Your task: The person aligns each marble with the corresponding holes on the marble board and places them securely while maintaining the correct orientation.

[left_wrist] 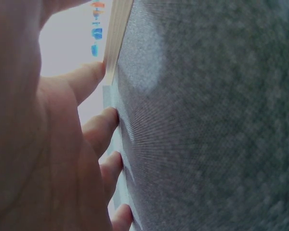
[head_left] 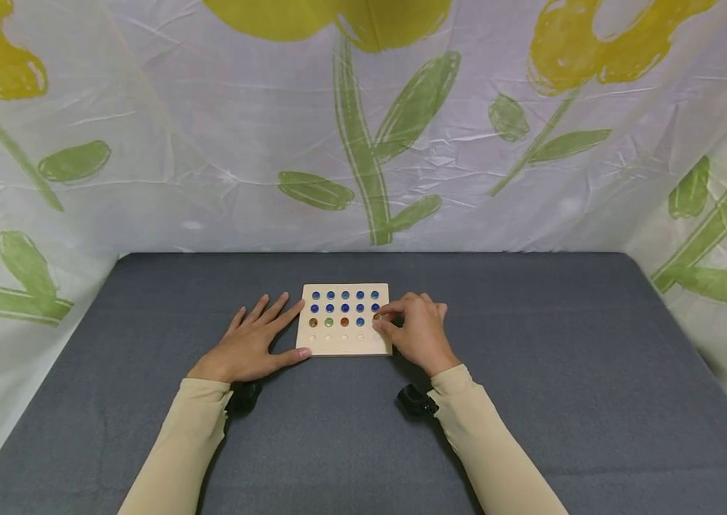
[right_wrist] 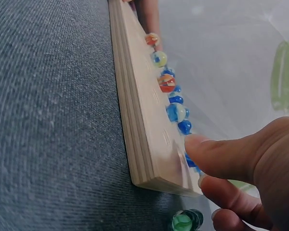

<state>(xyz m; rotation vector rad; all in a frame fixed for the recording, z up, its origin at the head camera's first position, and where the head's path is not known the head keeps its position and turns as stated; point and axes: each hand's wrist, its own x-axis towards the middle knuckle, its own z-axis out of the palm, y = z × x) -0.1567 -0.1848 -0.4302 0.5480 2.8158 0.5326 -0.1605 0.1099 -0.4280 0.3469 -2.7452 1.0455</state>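
A pale wooden board lies on the table, its back two rows of holes filled with blue marbles. The row in front of them has mixed marbles, among them an orange one and a green one. My right hand pinches an amber marble at that row's right end; the thumb hides it in the right wrist view. Fingers spread, my left hand rests at the board's left edge, with index finger and thumb touching it.
Shallow holes line the board's front row. Dark green marbles show just off the board near my right fingers; whether they lie on the cloth or are held, I cannot tell. A dark grey cloth covers the table, with a flower-print curtain behind.
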